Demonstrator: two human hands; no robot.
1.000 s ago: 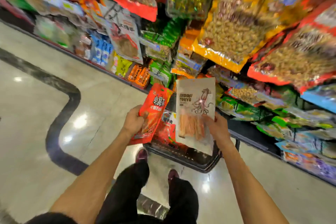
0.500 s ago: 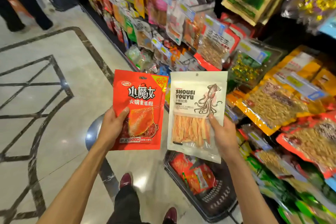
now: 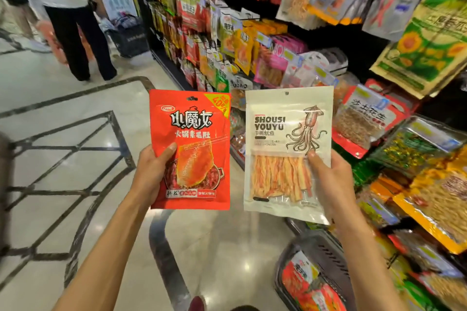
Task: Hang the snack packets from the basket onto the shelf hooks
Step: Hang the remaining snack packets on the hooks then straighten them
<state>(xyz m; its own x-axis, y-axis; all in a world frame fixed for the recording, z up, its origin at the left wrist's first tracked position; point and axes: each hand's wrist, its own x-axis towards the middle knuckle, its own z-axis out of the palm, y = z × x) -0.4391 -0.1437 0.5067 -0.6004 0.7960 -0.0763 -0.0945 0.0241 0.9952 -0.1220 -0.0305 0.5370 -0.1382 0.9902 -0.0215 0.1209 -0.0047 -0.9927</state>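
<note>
Two snack packets are held up side by side before the shelving [image 3: 252,40], well clear of the basket [image 3: 326,251], which stands on the floor at the lower right with more red packs [image 3: 307,283] lying in it. The red packet [image 3: 190,134] is gripped at its lower left edge by the left hand [image 3: 149,174], the thumb pressed on the front and the fingers curled behind, out of sight. The white squid packet [image 3: 285,134] is pinched at its right edge by the right hand [image 3: 331,184] in the same manner.

Both are judged to be light, flat film pouches: flexible rather than stiff, glossy and so likely a little slippery, with soft contents that should not be harmed by a firm pinch. A small hang hole [image 3: 286,93] can be seen in the top middle of the white one (a dark cut-out sits in the like place on the red one). For hanging, a hold on the top seal just beside that hole would be better suited, since the upper edge may flop when held low. The hooks themselves cannot be made out behind the hanging stock.
</note>
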